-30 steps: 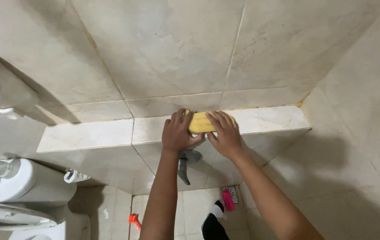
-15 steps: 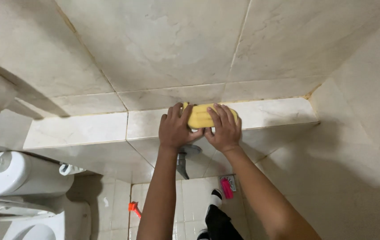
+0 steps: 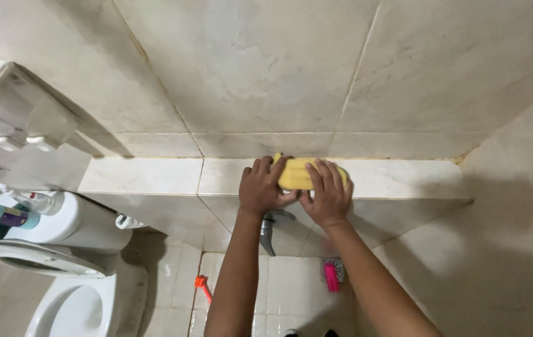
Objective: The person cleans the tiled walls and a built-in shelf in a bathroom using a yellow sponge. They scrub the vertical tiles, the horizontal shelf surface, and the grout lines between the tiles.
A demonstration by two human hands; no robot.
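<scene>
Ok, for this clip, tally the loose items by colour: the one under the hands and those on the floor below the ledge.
Yellow: 1, the cloth pressed on the ledge by the left hand and right hand
Pink: 1, the brush
Orange: 1, the handle
Total: 3

Home bathroom: toilet [image 3: 60, 299], cistern [image 3: 70, 219], tiled walls [image 3: 260, 68] and floor [image 3: 291, 293].

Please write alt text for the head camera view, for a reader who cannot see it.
Both hands press a yellow sponge on a pale tiled ledge along a bathroom wall, left hand and right hand side by side. Below the ledge are a metal tap, a pink brush on the floor, and a white toilet at lower left.
</scene>
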